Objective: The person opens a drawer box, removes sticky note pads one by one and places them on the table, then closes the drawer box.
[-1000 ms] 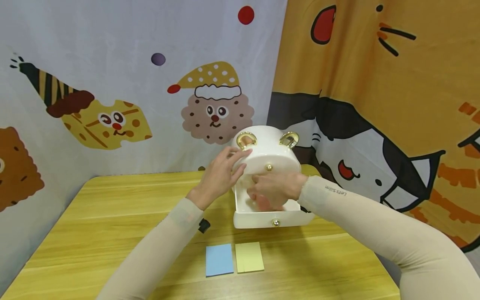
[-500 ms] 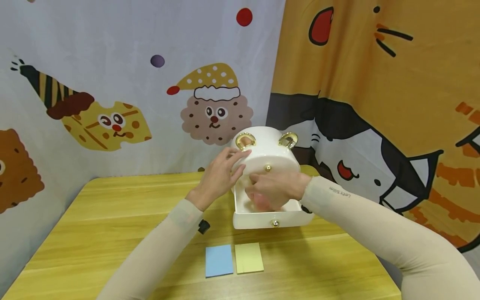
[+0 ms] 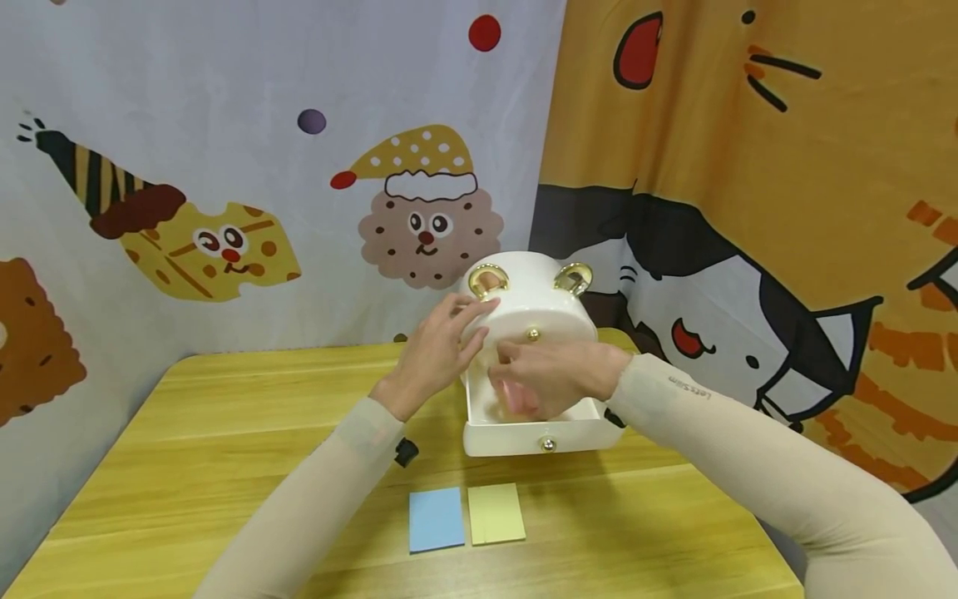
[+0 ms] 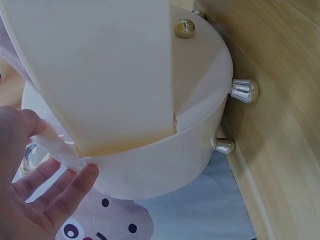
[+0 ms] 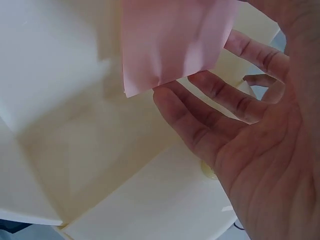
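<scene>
A white storage box (image 3: 519,320) with gold bear ears stands on the table, its lower drawer (image 3: 501,441) pulled out. Against the box's left side and rim, my left hand (image 3: 434,353) rests with its fingers fairly straight; the left wrist view shows these fingertips (image 4: 89,172) on the shell. My right hand (image 3: 557,376) reaches over the drawer and holds a pink sticky note pad (image 3: 519,399) inside it. In the right wrist view the pink pad (image 5: 175,45) meets the fingertips along its lower edge, while the thumb is mostly out of sight.
A blue sticky note pad (image 3: 437,520) and a yellow one (image 3: 497,513) lie side by side on the wooden table (image 3: 224,466) in front of the drawer. Near the left wrist sits a small black object (image 3: 407,452). Printed curtains (image 3: 247,166) hang behind the table.
Over the drawer, my right hand has turned slightly and the pink pad shows more upright under its fingers. The left hand keeps its place on the box.
</scene>
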Demonstrator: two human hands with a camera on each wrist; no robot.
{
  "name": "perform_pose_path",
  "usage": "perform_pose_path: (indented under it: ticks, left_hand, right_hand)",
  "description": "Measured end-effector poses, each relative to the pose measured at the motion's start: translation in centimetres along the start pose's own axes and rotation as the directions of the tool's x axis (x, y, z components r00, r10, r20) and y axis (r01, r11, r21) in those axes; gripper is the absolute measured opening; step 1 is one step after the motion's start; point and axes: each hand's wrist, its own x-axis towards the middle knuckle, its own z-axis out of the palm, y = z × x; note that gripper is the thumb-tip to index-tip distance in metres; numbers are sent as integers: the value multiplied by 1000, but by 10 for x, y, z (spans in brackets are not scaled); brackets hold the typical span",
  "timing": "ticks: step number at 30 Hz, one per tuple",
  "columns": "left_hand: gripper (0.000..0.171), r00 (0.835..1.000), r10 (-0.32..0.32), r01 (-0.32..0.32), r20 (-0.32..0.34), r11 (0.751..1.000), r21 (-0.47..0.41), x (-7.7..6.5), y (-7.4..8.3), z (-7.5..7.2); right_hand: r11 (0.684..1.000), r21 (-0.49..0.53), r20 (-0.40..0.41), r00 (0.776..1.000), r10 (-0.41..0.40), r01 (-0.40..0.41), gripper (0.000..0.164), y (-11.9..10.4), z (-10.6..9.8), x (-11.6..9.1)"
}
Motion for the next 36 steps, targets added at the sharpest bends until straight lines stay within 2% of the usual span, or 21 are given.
perform_pose_path:
  ticks: [6, 18, 27, 36]
  left_hand:
    - [48, 1000, -10, 10, 12, 1000, 4, 0, 0, 0]
    - [49, 999, -25, 25, 36, 1000, 7, 0, -1, 0]
    - [49, 999, -29, 28, 34, 999, 15, 0, -3, 1]
    - [49, 999, -17, 17, 28, 1000, 14, 0, 0, 0]
  right_hand:
    - [1000, 24, -56, 998, -14, 15, 47, -1, -3, -3]
    - [992, 127, -152, 988, 11, 9, 54, 0, -9, -14]
    - [992, 110, -245, 969, -31, 60, 54, 1, -10, -22]
    - [993, 113, -278, 960, -14, 47, 55, 0, -10, -29]
